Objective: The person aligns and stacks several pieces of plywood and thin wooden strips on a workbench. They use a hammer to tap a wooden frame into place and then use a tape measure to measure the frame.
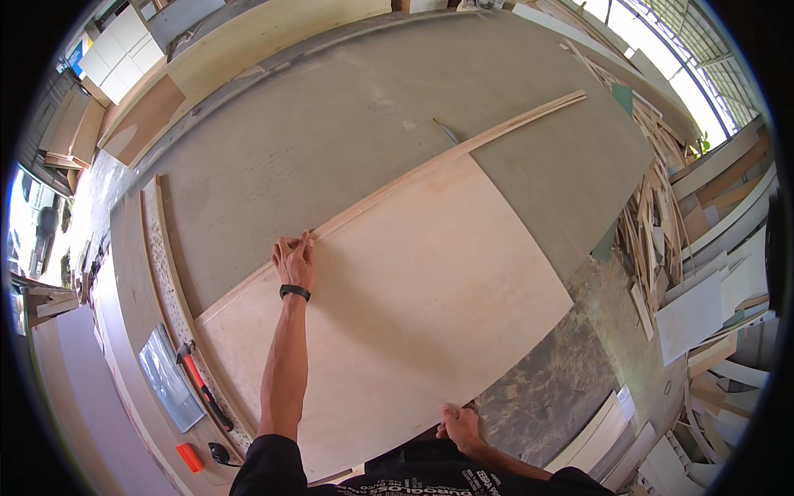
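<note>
A pale plywood sheet [430, 289] lies at a slant across the large grey-brown worktop [331, 124]. Along its far edge runs a long, narrow wooden strip [521, 124], which sticks out past the sheet at the far right. My left hand [294, 260], a black band at the wrist, reaches over the sheet with its fingers bent and closed on the strip. Close to my body, my right hand [460, 426] is closed on the sheet's near edge, its fingers partly hidden underneath. A slim, pencil-like item [447, 131] rests just beyond the strip.
On the left lie a speckled wooden strip [169, 273], a red-and-black hammer [203, 384], a clear plastic packet [169, 380], an orange block [189, 457] and a black tape measure [219, 452]. Wood offcuts [653, 207] are heaped at the right. Long boards [273, 41] stand along the far side.
</note>
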`<state>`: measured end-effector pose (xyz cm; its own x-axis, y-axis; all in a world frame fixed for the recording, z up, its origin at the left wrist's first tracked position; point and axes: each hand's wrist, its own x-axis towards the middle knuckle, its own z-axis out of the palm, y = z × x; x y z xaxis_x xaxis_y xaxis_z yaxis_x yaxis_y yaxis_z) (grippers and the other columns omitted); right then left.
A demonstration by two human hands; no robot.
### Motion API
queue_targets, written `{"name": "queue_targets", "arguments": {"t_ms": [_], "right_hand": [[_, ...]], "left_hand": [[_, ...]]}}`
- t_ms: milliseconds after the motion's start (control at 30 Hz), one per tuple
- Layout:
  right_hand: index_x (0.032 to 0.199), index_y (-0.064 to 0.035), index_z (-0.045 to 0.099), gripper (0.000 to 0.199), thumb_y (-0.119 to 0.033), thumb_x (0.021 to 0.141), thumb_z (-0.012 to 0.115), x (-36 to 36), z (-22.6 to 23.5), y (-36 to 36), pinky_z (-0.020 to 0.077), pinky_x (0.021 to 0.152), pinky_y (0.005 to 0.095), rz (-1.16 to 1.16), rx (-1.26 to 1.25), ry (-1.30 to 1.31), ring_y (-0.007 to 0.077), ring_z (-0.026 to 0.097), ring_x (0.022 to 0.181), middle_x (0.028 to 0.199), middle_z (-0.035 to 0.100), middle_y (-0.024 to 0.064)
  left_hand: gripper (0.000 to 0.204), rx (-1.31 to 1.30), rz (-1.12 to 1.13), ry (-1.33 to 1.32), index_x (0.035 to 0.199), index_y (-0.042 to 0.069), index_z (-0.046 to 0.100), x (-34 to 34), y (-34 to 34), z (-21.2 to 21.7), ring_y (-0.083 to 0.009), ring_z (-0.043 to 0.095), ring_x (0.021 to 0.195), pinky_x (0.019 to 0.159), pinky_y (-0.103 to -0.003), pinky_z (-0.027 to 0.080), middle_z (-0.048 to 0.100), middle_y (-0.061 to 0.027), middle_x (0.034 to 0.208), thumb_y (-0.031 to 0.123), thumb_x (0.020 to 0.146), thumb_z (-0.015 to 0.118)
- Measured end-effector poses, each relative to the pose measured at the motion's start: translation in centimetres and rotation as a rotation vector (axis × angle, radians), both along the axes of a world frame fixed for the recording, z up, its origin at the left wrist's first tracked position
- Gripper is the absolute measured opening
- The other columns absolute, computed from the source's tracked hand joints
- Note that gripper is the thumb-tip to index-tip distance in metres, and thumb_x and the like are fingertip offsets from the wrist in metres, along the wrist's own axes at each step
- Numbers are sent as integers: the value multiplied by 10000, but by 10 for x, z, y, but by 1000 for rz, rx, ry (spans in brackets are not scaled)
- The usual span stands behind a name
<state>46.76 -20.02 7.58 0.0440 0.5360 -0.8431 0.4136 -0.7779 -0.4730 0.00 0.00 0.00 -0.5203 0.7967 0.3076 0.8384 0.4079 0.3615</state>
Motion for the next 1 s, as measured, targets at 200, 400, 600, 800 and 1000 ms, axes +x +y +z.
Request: {"name": "queue_targets", "arguments": {"t_ms": [200, 400, 600, 800, 1000], "right_hand": [[728, 81, 612, 453, -274, 1009, 601, -2, 0, 7, 563, 449, 317, 16, 28, -7, 200, 653, 485, 631, 651, 134], [741, 91, 618, 455, -276, 1009, 600, -4, 3, 5, 564, 450, 319, 33, 18, -23, 202, 656, 486, 635, 655, 138], [713, 87, 618, 472, -279, 1009, 599, -5, 4, 2, 563, 450, 319, 21, 19, -17, 204, 655, 481, 628, 654, 143], [679, 84, 616, 492, -281, 1008, 601, -4, 2, -1, 562, 455, 317, 29, 21, -21, 204, 655, 480, 621, 653, 144], [685, 85, 619, 493, -285, 1009, 601, -5, 5, 2, 560, 456, 318, 59, 35, -22, 204, 657, 479, 623, 655, 145]], "left_hand": [[308, -8, 6, 14, 1288, 310, 693, 0, 7, 0, -294, 483, 1041, 960, -482, 369, 555, -81, 1053, 356, 1010, 568], [338, -58, -3, 15, 1334, 301, 664, 0, 4, 2, -296, 474, 1048, 973, -483, 358, 542, -86, 1066, 366, 1027, 537], [363, -70, -6, 22, 1360, 294, 645, -2, 0, 2, -293, 467, 1054, 981, -478, 355, 533, -90, 1069, 395, 1039, 508], [357, -64, -1, 20, 1328, 261, 672, 0, 0, 3, -288, 471, 1045, 978, -469, 364, 529, -88, 1065, 390, 1031, 522], [348, -69, -2, 36, 1341, 276, 661, -2, 0, 3, -291, 471, 1049, 964, -465, 368, 547, -82, 1064, 365, 1031, 530]]}}
